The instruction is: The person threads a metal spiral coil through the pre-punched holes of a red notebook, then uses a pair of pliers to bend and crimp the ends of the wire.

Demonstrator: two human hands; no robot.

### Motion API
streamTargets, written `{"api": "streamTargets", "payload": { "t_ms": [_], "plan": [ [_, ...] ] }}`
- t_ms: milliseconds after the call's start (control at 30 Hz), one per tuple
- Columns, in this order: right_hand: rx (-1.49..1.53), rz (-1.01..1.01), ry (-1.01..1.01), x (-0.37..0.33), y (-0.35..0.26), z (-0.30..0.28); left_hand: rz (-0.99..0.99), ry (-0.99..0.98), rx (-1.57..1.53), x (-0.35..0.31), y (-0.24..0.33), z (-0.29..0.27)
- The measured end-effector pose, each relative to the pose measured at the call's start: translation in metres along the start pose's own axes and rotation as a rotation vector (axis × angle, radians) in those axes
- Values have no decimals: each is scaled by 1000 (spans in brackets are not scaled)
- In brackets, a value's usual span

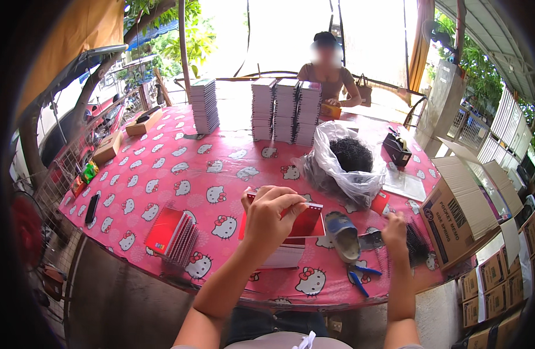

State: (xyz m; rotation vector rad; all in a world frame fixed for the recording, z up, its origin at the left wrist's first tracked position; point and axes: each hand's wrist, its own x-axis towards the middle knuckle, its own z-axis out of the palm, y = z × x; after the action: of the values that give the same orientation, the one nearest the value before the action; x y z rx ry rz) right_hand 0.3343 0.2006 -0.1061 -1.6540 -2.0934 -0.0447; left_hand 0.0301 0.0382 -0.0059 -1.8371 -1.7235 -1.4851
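Observation:
My left hand is closed on the upper edge of an unbound red-covered notebook, holding it raised above the table. A row of punched holes shows along that edge. Below it lies a stack of loose notebook pages, partly hidden by my forearm. Over to the right, my right hand has its fingers curled in beside a pile of black spiral binding coils; anything in its grasp is too small to make out. Between my hands sit a worn blue-grey slipper and blue-handled pliers.
Bound red notebooks are stacked at left. Tall notebook piles stand farther back, near a seated person. A plastic bag holds black coils. To the right are a tape dispenser and an open carton.

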Motion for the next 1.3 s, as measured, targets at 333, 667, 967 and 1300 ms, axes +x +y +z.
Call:
{"api": "streamTargets", "payload": {
  "t_ms": [333,667,967,1300],
  "plan": [
    [827,-533,42,-17,-164,-83,-67,-48,3,-4,-3,-6],
    [973,-350,-566,3,-169,-86,-76,-14,9,-6,-3,-7],
    [586,-664,-15,-18,-190,-88,-74,-41,3,-11,-5,-8],
    [600,-618,-55,-21,-197,-86,-70,-24,-87,-15,-3,-10]
  ]
}}
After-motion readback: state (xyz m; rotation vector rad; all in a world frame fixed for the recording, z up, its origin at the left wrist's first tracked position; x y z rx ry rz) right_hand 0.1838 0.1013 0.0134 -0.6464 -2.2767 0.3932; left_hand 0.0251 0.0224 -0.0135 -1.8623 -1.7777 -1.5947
